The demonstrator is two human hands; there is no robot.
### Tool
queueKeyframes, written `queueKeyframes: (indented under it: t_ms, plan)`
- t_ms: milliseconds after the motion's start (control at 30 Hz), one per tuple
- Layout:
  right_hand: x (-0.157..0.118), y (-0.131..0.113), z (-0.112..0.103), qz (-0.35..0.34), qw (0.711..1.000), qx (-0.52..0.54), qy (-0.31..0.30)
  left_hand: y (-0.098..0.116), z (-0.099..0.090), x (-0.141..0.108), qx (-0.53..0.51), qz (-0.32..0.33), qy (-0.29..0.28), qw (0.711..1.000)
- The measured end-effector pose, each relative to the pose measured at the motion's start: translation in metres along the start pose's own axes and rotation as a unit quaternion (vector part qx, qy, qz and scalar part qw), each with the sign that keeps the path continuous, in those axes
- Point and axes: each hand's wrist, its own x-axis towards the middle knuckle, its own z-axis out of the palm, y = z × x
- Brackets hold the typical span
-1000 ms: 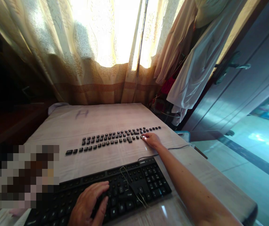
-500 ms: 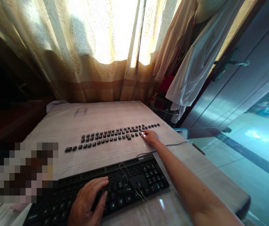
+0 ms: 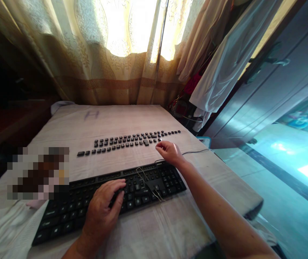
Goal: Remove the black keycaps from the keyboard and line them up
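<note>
A black keyboard (image 3: 62, 217) lies slanted across the cloth-covered table, with several of its keycaps off. My left hand (image 3: 104, 205) rests over its middle, thumb and fingers apart, and I see nothing held in it. Just behind the keyboard's right end hovers my right hand (image 3: 170, 153), its thumb and fingertips pinched together. Whatever may be in that pinch is too small to make out. Beyond it, loose black keycaps (image 3: 81, 153) are laid out in rows. A thin wire tool (image 3: 157, 195) lies on the keyboard's right part.
The keyboard's cable (image 3: 197, 151) runs off toward the table's right edge. A pixelated patch hides something at the left. Curtains (image 3: 102, 82) hang behind the table (image 3: 127, 117). Hanging clothes (image 3: 215, 79) and a door (image 3: 251, 86) stand at the right.
My right hand has drawn back from the keycap rows toward the keyboard, its fingers pinched. My left hand stays over the keyboard. The camera has tilted down slightly.
</note>
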Motion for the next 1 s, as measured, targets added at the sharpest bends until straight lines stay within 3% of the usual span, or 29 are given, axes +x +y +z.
queueKeyframes:
  t_ms: [100, 200, 333, 433, 500, 600, 700, 767, 833, 900, 1000]
  plan:
    - [-0.039, -0.034, -0.004, -0.074, 0.995, -0.015, -0.062, 0.001, 0.0, 0.0, -0.002, 0.006, 0.005, 1.0]
    - [-0.067, -0.058, 0.001, -0.088, 0.984, -0.088, -0.131, 0.0, 0.001, -0.002, 0.001, 0.017, 0.017, 1.0]
    - [-0.075, -0.071, 0.011, -0.103, 0.966, -0.163, -0.173, -0.002, 0.004, -0.003, 0.007, 0.033, 0.032, 0.999]
    - [-0.072, -0.072, 0.011, -0.079, 0.971, -0.155, -0.164, -0.003, 0.005, -0.003, 0.01, 0.034, 0.041, 0.999]
    - [-0.073, -0.07, 0.011, -0.06, 0.986, -0.088, -0.127, -0.003, 0.004, -0.003, 0.011, 0.039, 0.048, 0.998]
    - [-0.082, -0.071, 0.016, -0.026, 0.988, 0.145, -0.037, 0.0, 0.002, -0.004, 0.009, 0.044, 0.043, 0.998]
    - [-0.097, -0.078, 0.029, 0.014, 0.907, 0.42, 0.022, 0.008, 0.001, -0.006, 0.0, 0.051, 0.02, 0.999]
    - [-0.108, -0.086, 0.04, 0.047, 0.853, 0.519, 0.035, 0.014, 0.001, -0.007, -0.017, 0.061, 0.002, 0.998]
    - [-0.12, -0.093, 0.048, 0.073, 0.828, 0.554, 0.048, 0.021, 0.001, -0.008, -0.033, 0.059, -0.011, 0.998]
    - [-0.132, -0.097, 0.052, 0.084, 0.822, 0.56, 0.059, 0.026, 0.002, -0.01, -0.032, 0.052, -0.021, 0.998]
    - [-0.152, -0.098, 0.052, 0.072, 0.861, 0.501, 0.053, 0.032, 0.002, -0.012, 0.0, 0.063, -0.027, 0.998]
